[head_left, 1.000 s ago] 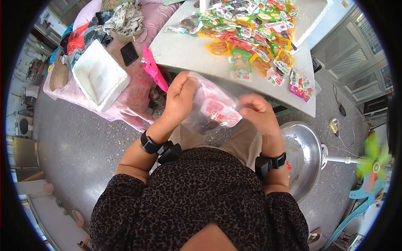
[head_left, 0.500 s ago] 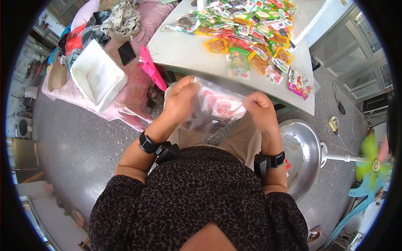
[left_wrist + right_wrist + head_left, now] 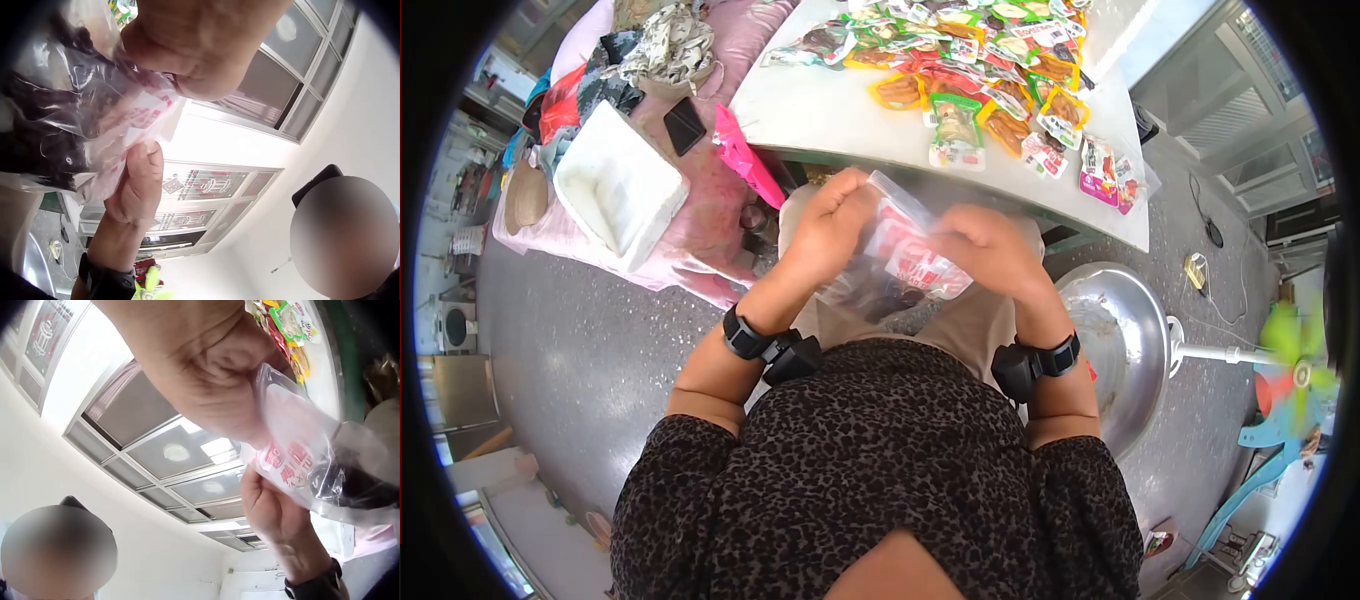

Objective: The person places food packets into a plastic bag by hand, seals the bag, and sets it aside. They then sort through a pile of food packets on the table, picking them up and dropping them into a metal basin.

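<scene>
Over the person's lap, both hands are at a clear plastic food bag (image 3: 920,272) with red-and-white print and dark pieces inside. The left hand (image 3: 832,228) grips the bag's upper left corner. Blurred in the head view, the right hand (image 3: 992,252) pinches the bag's top edge further right. Seen from the left wrist, dark contents fill the bag's lower part (image 3: 50,119). The right wrist view shows red lettering on the bag (image 3: 294,465) between the two hands; the right hand's fingertips are hidden behind the plastic.
Ahead stands a white table (image 3: 800,115) with a heap of colourful snack packets (image 3: 1000,70). To the left, a white foam box (image 3: 615,190), a phone (image 3: 685,126) and a pink umbrella-like item (image 3: 745,160) lie on pink cloth. A steel basin (image 3: 1115,350) and a fan (image 3: 1290,370) are at right.
My right hand first reached the bag's right edge and spread the bag wide. Now it has moved inward along the top edge toward the left hand, and the bag is less stretched.
</scene>
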